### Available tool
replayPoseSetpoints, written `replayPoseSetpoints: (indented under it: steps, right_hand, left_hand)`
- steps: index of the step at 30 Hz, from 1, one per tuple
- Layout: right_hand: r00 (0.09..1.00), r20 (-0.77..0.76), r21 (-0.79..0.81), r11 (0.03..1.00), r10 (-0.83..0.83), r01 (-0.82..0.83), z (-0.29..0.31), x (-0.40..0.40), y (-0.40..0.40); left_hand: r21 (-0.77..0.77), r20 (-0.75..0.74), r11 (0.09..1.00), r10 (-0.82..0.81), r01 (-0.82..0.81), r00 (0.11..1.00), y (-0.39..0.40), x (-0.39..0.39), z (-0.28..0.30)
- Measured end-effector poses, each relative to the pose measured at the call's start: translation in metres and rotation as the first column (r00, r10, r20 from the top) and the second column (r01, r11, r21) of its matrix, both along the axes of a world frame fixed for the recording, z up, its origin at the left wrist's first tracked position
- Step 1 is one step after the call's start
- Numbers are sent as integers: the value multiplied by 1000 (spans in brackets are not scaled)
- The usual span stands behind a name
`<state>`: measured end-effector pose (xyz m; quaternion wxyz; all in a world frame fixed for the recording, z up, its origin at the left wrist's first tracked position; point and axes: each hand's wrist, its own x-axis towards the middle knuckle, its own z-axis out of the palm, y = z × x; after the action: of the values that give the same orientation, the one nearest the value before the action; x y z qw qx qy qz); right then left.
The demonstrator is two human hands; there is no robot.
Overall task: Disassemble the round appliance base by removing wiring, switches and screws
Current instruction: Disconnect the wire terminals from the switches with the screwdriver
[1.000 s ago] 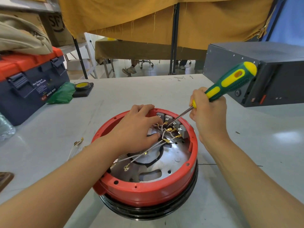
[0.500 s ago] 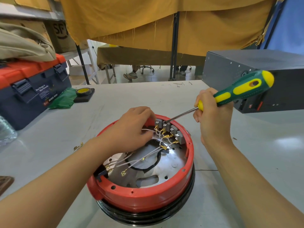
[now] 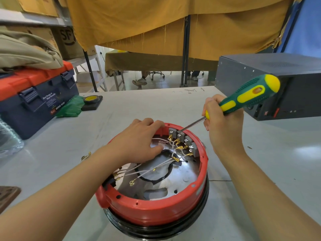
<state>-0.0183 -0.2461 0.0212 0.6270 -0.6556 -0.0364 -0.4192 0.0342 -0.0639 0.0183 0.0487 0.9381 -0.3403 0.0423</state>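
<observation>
Right now, in the head view, the round base [image 3: 152, 211] is sitting on the counter [image 3: 260, 171] just under both hands, its red rim turned up and the wiring open to sight. The right hand [image 3: 220, 122] is gripping the screwdriver [image 3: 243, 100] low on its green and yellow handle, fingers curled tight round it. The blade is reaching down and away from those fingers to touch the top of the grey switches [image 3: 184, 141], which are standing in a row against the far inner wall of the rim. The left hand [image 3: 139, 141] is resting inside the base, fingers bent over the far rim and the thumb pressing toward the metal plate; it seems to be steadying the base rather than grasping anything, though what lies beneath the palm is hidden. White wires [image 3: 156, 166] with brass ends are trailing from the switches across the plate toward the near left side.

Judging from this, the base is looking fairly heavy and stiff, so bracing it by the rim is the sensible hold. The wires are looking thin and limp, and are probably best pulled by their brass ends, not by the strands. The switches are likely clipped in, so prying could crack the plastic.

Beyond the left fingers a toolbox [image 3: 34, 100] is standing, and past the right fingers a dark metal case [image 3: 278, 72].
</observation>
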Motion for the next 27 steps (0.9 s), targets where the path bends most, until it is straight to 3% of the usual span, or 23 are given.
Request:
replayPoseSetpoints:
  steps: [21,24,27]
  right_hand:
    - [994,98,-324,942,-57,86,-1,-7,4]
    - [994,84,-322,943,-63,87,-1,-6,4]
    - [999,19,-220,974,-41,44,-2,-3,2]
  left_hand:
    - [-183,-60,981,-71,59,996,-10,-4,-9]
    - [-194,-69,977,-109,94,992,-8,-3,-8]
    - [-211,-94,971,-133,110,987,-5,-2,-7]
